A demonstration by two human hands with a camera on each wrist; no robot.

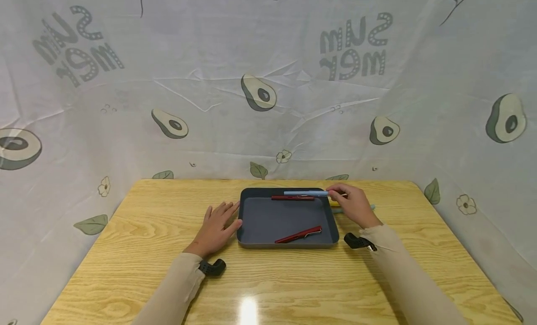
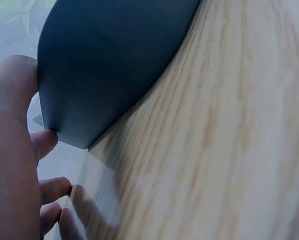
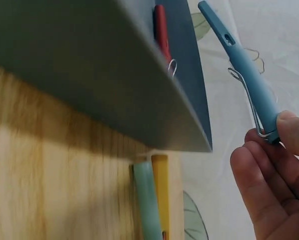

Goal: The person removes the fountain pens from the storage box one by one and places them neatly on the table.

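Observation:
Between thumb and fingers, my right hand [image 1: 353,204] pinches a light blue pen [image 1: 305,193] by its clip end, over the tray's back right corner. In the right wrist view the blue pen [image 3: 257,80] points up and away, its wire clip showing. A dark grey tray [image 1: 268,222] holds two red pens: one red pen [image 1: 292,198] along the back, another red pen [image 1: 299,234] slanted near the front. My left hand [image 1: 216,230] touches the tray's left side, fingers spread; its fingertips meet the tray wall [image 2: 104,65] in the left wrist view.
Right of the tray, on the wooden table [image 1: 268,283], lie a yellow pen [image 3: 160,185] and a pale green pen [image 3: 147,200], partly behind the right hand in the head view. A printed curtain [image 1: 209,106] hangs behind the table.

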